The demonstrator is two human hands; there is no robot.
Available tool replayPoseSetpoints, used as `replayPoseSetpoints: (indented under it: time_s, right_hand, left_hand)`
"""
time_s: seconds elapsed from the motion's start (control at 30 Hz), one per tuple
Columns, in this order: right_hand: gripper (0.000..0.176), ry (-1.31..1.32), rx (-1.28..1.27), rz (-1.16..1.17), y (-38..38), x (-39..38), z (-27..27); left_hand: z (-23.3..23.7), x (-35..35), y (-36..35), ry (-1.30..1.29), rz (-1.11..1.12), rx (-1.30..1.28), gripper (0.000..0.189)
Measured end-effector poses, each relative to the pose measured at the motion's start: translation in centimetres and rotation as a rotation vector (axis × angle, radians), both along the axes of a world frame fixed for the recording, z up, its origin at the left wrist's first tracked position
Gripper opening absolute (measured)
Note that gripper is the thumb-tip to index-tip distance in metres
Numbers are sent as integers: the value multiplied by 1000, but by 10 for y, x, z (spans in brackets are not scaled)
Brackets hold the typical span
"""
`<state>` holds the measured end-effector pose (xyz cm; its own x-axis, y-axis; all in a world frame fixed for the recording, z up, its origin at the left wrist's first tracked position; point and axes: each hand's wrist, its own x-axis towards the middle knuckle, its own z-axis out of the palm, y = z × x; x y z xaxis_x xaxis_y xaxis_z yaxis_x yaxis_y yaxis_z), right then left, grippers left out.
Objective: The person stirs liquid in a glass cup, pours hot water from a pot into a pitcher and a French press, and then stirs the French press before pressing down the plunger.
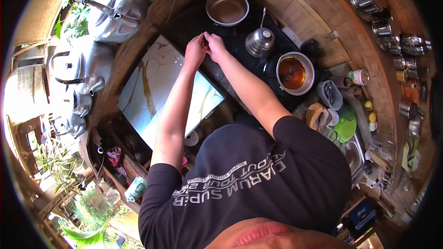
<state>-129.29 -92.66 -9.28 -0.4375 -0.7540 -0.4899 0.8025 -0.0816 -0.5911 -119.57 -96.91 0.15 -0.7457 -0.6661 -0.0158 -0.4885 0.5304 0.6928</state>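
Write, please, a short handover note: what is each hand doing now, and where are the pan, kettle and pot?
Left hand and right hand: fingertips meet at the front edge of the stove; grip unclear, anything held is too small to see.
Pan sits just beyond the hands, kettle to their right, pot further right.
Done: pot holds brown liquid.
Left: pan's content unclear.

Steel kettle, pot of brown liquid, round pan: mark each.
steel kettle (pixel 260 42), head view, on its body.
pot of brown liquid (pixel 296 92), head view, on its rim.
round pan (pixel 227 9), head view, on its base.
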Motion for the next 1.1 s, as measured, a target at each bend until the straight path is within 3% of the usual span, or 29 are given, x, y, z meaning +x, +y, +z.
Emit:
replayPoseSetpoints:
  time_s: [0.2, 0.27, 0.33, 0.57, 0.8, 1.1]
  right_hand:
    - [25, 3, 11, -42, 0, 1, 4]
    - [23, 10, 13, -21, 4, 0, 11]
    - [22, 18, 12, 7, 6, 0, 14]
    - [35, 80, 166, 33, 9, 9, -2]
    - [41, 137, 169, 88, 19, 11, -14]
    - [37, 66, 85, 91, 33, 30, 1]
  left_hand:
    - [-1, -4, -7, -26, -60, -38, 47]
    - [-1, -5, -10, -36, -42, 78, 47]
    - [-24, -2, -16, 11, -32, 51, 49]
    - [-44, 6, -19, 58, -77, -103, 61]
    - [-54, 6, -16, -24, -30, 4, 62]
    - [-66, 25, -8, -67, 47, 92, 88]
